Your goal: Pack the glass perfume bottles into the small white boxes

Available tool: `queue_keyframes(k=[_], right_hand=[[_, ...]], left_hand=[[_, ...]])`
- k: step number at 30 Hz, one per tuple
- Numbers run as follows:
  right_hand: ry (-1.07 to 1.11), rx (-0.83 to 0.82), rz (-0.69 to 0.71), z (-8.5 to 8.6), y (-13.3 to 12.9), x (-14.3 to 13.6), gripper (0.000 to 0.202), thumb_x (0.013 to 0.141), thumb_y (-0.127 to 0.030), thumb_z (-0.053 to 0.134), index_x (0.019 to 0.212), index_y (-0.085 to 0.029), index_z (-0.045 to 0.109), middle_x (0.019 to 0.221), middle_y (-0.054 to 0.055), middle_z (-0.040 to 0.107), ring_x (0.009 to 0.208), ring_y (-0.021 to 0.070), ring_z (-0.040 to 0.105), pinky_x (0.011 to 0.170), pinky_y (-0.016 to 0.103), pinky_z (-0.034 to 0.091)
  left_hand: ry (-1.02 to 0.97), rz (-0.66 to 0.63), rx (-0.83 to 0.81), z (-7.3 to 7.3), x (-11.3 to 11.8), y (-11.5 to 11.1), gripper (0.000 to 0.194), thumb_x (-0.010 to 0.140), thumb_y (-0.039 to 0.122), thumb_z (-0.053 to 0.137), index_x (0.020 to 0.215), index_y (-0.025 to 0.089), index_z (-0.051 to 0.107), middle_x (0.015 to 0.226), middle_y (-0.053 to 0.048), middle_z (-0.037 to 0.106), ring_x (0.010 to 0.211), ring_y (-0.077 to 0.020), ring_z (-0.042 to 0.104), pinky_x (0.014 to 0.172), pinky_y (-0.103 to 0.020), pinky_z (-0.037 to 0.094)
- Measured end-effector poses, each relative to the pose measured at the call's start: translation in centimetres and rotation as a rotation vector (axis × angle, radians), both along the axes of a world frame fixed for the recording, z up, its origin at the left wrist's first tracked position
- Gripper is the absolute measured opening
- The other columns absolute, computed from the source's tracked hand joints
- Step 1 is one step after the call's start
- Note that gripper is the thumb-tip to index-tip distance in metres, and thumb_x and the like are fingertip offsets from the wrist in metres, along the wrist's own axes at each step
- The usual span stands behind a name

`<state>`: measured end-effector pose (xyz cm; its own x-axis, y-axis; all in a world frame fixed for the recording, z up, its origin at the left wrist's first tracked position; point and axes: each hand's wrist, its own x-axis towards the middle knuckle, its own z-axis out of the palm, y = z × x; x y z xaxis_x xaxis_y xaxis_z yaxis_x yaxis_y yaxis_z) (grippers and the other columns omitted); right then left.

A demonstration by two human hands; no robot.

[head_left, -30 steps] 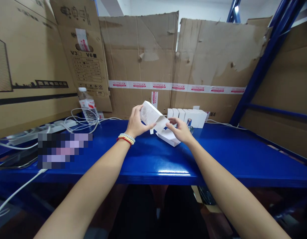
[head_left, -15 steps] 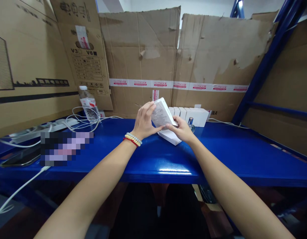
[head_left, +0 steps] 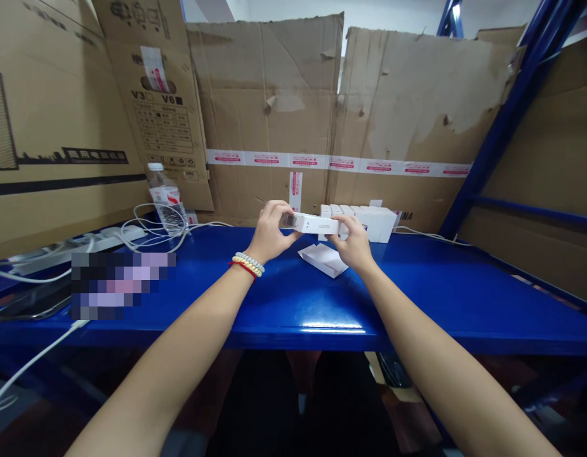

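A small white box (head_left: 316, 224) with fine print on its edge is held between both hands above the table. My left hand (head_left: 270, 231) grips its left end, fingers over the top and thumb below. At the right end, my right hand (head_left: 353, 242) pinches it the same way. Beneath the box, an open white tray-like box part (head_left: 323, 259) lies on the blue table (head_left: 283, 304). Just behind the right hand stands a row of several white boxes (head_left: 376, 223).
To the left are a water bottle (head_left: 167, 200), a tangle of white cable (head_left: 141, 225), a power strip (head_left: 79, 251) and a phone (head_left: 33, 301). Cardboard sheets (head_left: 269, 89) wall the back. A blue metal post (head_left: 493, 120) slants at the right.
The box has been turned from tilted, its grey printed face showing, to nearly level with its narrow edge facing me. My right hand has shifted to its right end.
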<state>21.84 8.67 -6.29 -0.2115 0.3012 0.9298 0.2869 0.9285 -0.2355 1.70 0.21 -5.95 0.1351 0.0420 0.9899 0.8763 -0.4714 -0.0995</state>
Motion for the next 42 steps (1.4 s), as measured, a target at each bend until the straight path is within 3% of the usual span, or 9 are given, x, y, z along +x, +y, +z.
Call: queue_keyframes(k=[9,32,42], right_hand=[[-0.003,-0.023,-0.067,-0.08,-0.02,-0.11,0.038,0.069,-0.013,0.06,0.107,-0.018,0.065,0.112,0.01,0.058,0.108,0.0232,0.056,0.101,0.042,0.041],[-0.001,-0.026,-0.104,-0.13,0.02,-0.14,0.036,0.069,-0.017,0.063,0.104,-0.017,0.066,0.109,0.012,0.059,0.104,0.0256,0.057,0.096,0.044,0.043],[-0.035,-0.071,-0.123,-0.09,0.13,-0.18,0.031,0.068,-0.024,0.067,0.099,-0.017,0.067,0.104,0.011,0.059,0.098,0.0254,0.057,0.093,0.044,0.043]], left_hand=[[0.068,-0.034,-0.048,-0.09,0.03,0.08,0.033,0.064,0.018,0.071,0.085,0.018,0.046,0.1,-0.006,0.057,0.097,-0.0203,0.056,0.085,-0.036,0.045],[0.055,0.072,-0.048,-0.18,-0.26,0.39,0.03,0.067,0.02,0.071,0.087,0.019,0.049,0.095,-0.005,0.061,0.094,-0.0222,0.057,0.082,-0.036,0.041],[-0.014,0.072,0.023,-0.01,-0.42,0.55,0.034,0.076,0.041,0.07,0.072,0.02,0.043,0.086,-0.003,0.064,0.085,-0.0189,0.058,0.077,-0.036,0.042]])
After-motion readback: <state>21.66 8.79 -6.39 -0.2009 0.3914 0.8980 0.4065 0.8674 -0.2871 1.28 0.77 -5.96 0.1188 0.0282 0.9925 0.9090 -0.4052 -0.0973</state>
